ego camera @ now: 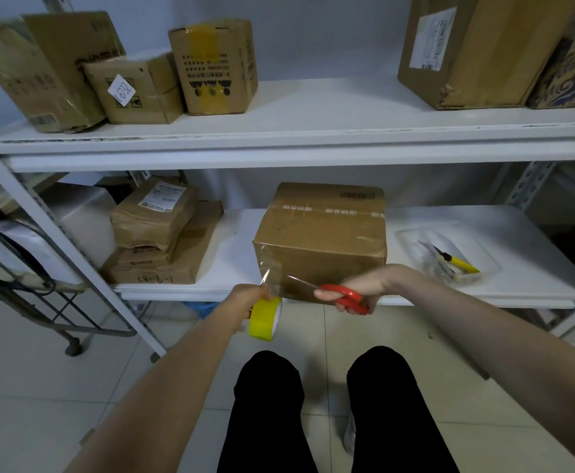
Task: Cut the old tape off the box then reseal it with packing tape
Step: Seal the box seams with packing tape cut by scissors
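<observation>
Shelving of white metal fills the view against a pale wall (313,35), with light floor tiles (74,387) below. On the lower shelf (518,240) the brown cardboard box (320,240) sits near the front edge, a band of printed tape crossing its top. The left hand (245,298) holds a yellow tape roll (264,319) just below the shelf edge, fingers curled round it. A strip of clear tape (272,278) runs up from the roll to the box's front left corner. The right hand (357,288) grips red-handled scissors (344,297), fingers curled through the loops. The blades point left towards the strip, in front of the box's lower face.

Right of the box lies a clear plastic tray (477,247) holding a yellow utility knife (460,264). To the left, a taped parcel (156,216) rests on flatter cartons (176,257). The upper shelf (313,107) carries more cartons (214,66) and, far right, a patterned box (572,73). A wire cart (40,291) stands at the left, and a blue basket (200,307) shows under the shelf. Black trouser legs (269,404) appear at the bottom.
</observation>
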`<state>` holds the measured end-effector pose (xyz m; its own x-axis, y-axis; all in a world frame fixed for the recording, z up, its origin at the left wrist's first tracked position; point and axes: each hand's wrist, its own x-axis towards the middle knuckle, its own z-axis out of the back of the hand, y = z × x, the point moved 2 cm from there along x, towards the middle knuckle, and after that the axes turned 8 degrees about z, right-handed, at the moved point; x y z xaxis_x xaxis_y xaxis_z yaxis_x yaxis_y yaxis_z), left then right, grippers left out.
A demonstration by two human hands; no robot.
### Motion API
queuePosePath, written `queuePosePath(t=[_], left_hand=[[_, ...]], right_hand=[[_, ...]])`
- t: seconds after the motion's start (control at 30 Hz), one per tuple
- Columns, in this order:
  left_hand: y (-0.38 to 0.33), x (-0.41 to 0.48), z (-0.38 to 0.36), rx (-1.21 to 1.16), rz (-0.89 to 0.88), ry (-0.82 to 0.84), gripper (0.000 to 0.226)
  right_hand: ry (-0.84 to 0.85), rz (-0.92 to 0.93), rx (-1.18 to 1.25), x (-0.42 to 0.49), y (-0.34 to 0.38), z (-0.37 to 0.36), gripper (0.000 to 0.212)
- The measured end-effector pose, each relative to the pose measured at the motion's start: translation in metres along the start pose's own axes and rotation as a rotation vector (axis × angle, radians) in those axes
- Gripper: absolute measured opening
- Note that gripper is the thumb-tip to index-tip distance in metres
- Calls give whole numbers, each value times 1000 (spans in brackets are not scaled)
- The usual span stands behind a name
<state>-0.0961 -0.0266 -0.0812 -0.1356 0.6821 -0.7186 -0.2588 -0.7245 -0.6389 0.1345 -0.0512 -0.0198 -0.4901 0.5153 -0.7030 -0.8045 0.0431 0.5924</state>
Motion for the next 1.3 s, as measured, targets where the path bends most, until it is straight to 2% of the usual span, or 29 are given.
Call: queuePosePath(t=[0.17,0.37,0.47,0.57,0.67,0.8,0.87,0.93,1.07,1.17,1.23,1.3], left_hand=[[-2,0,1,33,0,-23,33],[-6,0,5,25,20,-8,24],[-8,3,9,41,21,-4,29],[-8,4,13,84,19,-25,26],[-9,5,15,97,17,-43,38],[-15,5,17,143,-7,-99,15],[-15,6,21,179,3,-142,19],[-12,4,25,222,11,-148,27],[-8,2,29,212,11,-127,26],[-9,0,26,197,-17,-119,25],[-10,-4,25,193,-28,-137,22],[-12,-8,23,205,-32,-154,19]], right_hand=[[-25,-7,60,31,19,-6,69],[-72,44,63,57,36,-1,74],[-133,81,68,64,36,3,72],[-191,102,85,64,31,7,65],[-234,136,73,62,29,8,61],[-294,185,22,60,31,9,55],[-322,191,-29,55,33,11,56],[-286,154,-24,51,36,12,58],[-59,-83,-70,39,47,3,67],[10,-102,-97,25,58,-5,64],[-46,6,-88,10,67,-1,55],[-281,126,-143,-7,75,14,54]])
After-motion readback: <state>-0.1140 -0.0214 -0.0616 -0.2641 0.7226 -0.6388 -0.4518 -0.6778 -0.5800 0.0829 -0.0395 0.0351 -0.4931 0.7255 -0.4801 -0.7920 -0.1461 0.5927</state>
